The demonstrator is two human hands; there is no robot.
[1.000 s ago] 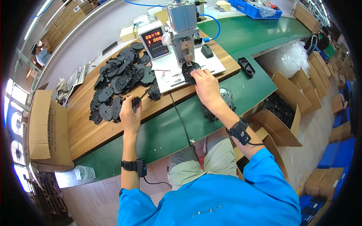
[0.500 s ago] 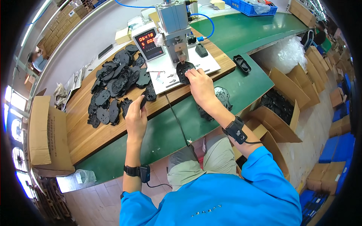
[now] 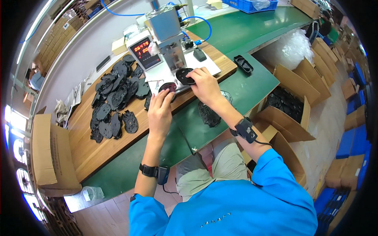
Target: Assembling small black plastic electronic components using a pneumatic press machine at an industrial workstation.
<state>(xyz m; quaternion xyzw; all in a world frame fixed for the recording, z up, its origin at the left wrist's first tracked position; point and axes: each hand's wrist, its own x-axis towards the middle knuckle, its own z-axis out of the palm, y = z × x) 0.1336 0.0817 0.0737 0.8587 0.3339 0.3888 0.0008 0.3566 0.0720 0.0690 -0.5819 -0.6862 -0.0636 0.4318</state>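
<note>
Pinched in my right hand (image 3: 204,84) is a black oval plastic plate (image 3: 184,76), held under the head of a bench press (image 3: 172,51). My left hand (image 3: 160,112) grips another black plastic plate (image 3: 168,87) by its near edge, over the front left of the press's white base (image 3: 154,75). To the left, a heap of similar black plates (image 3: 116,92) spreads over the wooden board (image 3: 84,137). On the green bench, several more plates (image 3: 208,115) lie partly hidden behind my right forearm.
A controller box with a red display (image 3: 145,53) stands left of the press. A black plastic shell (image 3: 243,64) lies on the green bench at right. Open cartons (image 3: 293,84) with black parts stand beyond the bench edge. At far left sits a cardboard box (image 3: 55,153).
My left hand has moved right with its plate, from the heap to the press base. My right hand has drawn its plate slightly out from under the press head. The view has shifted.
</note>
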